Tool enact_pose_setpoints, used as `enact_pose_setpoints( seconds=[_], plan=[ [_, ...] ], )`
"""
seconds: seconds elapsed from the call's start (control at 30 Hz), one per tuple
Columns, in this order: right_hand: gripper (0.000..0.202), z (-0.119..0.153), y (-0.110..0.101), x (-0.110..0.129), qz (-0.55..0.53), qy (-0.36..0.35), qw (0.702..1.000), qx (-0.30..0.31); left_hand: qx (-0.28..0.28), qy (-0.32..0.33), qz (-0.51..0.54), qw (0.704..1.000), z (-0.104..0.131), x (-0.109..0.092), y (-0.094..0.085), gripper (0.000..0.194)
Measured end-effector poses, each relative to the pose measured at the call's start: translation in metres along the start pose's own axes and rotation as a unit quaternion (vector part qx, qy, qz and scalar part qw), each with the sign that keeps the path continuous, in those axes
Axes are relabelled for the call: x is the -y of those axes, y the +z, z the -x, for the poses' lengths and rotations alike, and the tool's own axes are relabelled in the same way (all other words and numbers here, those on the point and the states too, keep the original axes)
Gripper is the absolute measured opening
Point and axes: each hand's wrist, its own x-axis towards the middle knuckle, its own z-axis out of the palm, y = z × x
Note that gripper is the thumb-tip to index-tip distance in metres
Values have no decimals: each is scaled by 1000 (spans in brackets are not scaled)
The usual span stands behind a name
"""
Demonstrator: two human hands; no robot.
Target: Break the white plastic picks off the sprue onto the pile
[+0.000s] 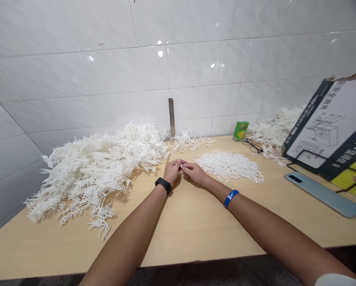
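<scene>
Both hands meet over the middle of the table, fingertips pinched close together. Between them shows a bit of a small white piece (181, 166), mostly covered by the fingers. My left hand (172, 171), with a black watch on its wrist, is closed on it from the left. From the right, my right hand (195, 173) pinches at the same piece; a blue wristband circles that forearm. To the left spreads a big heap of white branched strands (106, 163), like plastic sprues. Just beyond my right hand lies a flat pile of small loose white pieces (230, 165).
More white strands (185, 141) lie by a metal bracket (172, 118) at the tiled wall. Towards the right are a green box (240, 131), eyeglasses (253, 145), another white heap (275, 129), a phone (323, 194) and a large printed carton (323, 127) on the table (192, 238).
</scene>
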Motion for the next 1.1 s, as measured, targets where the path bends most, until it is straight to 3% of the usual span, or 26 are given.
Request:
enact_pose_setpoints(
  seconds=[0.13, 0.33, 0.47, 0.63, 0.8, 1.1],
  plan=[
    [25, 4, 1, 5, -10, 9, 1000, 15, -9, 3, -1, 1000, -1, 2, 1, 31],
    [27, 11, 11, 15, 43, -20, 994, 96, -114, -44, 47, 991, -5, 2, -6, 35],
    [34, 7, 5, 10, 21, -20, 998, 50, -85, -59, 103, 989, -4, -3, -8, 36],
    [35, 4, -5, 5, 38, -4, 999, 5, -95, -37, 60, 993, -5, -3, -10, 39],
    [35, 6, -3, 10, 45, -18, 998, 30, -87, -40, 50, 994, -6, -1, -12, 44],
    [34, 11, 1, 19, 119, -17, 990, 80, -93, -65, 82, 990, -5, -4, -9, 31]
  ],
)
